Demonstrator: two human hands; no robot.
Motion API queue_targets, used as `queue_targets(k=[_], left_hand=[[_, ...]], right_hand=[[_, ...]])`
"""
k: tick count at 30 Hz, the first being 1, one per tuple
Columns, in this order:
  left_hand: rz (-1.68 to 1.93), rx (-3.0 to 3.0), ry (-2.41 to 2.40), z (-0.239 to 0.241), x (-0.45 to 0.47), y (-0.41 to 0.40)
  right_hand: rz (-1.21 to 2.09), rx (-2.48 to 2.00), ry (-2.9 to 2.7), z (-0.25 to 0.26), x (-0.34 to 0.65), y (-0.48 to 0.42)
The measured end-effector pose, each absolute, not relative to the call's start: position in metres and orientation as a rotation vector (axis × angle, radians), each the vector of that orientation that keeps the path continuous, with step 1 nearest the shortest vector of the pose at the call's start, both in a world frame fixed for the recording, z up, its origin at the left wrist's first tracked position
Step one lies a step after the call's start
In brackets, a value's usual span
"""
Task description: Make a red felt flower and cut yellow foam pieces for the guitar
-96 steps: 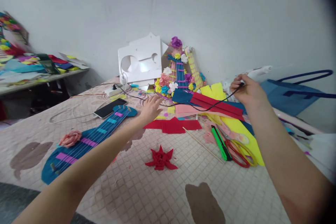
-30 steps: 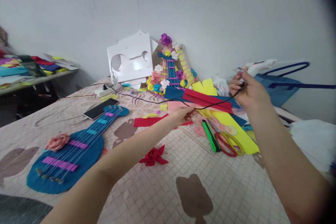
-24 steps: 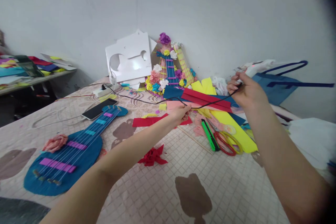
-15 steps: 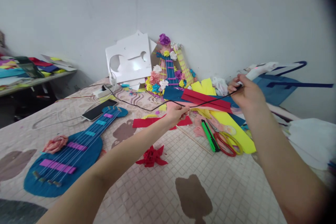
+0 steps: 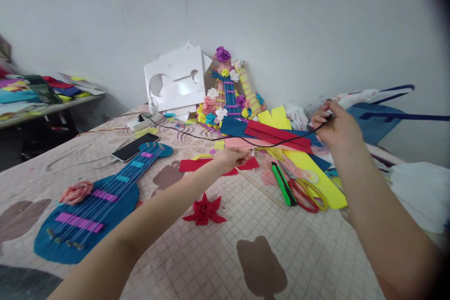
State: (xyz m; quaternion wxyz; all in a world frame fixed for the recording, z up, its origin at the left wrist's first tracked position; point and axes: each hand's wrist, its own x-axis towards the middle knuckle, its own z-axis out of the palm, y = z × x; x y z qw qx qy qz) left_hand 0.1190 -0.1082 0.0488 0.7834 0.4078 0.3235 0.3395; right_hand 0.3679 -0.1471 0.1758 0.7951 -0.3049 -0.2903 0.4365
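Note:
My right hand is closed round the grip of a white glue gun, held up over the coloured sheets. Its black cord runs left to a white power strip. My left hand is closed in a pinch on something I cannot make out, just under the cord and over a red paper piece. A red paper flower lies on the mat in front of it.
A blue felt guitar with a pink flower lies at left, a phone beside it. Green knife, red scissors, wooden stick, stacked sheets, decorated guitars, white cut-out board, blue bag.
My left hand came back from the far sheets toward me, pinched shut near the cord, then dropped slightly to the red paper. The right hand kept the glue gun raised.

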Motion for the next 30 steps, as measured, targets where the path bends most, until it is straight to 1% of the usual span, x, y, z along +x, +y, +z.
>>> queue_targets(k=[6, 15, 25, 30], left_hand=[[0.749, 0.828, 0.644, 0.055, 0.139, -0.104], [0.756, 0.896, 0.728, 0.059, 0.159, -0.102], [0.833, 1.0, 0.818, 0.048, 0.15, -0.097], [0.843, 1.013, 0.85, 0.037, 0.118, -0.087]], right_hand=[[0.951, -0.652, -0.635, 0.177, 0.366, -0.149], [0.956, -0.663, -0.602, 0.175, 0.365, -0.151], [0.864, -0.707, -0.577, 0.159, 0.375, -0.143], [0.791, -0.675, -0.519, 0.161, 0.389, -0.143]])
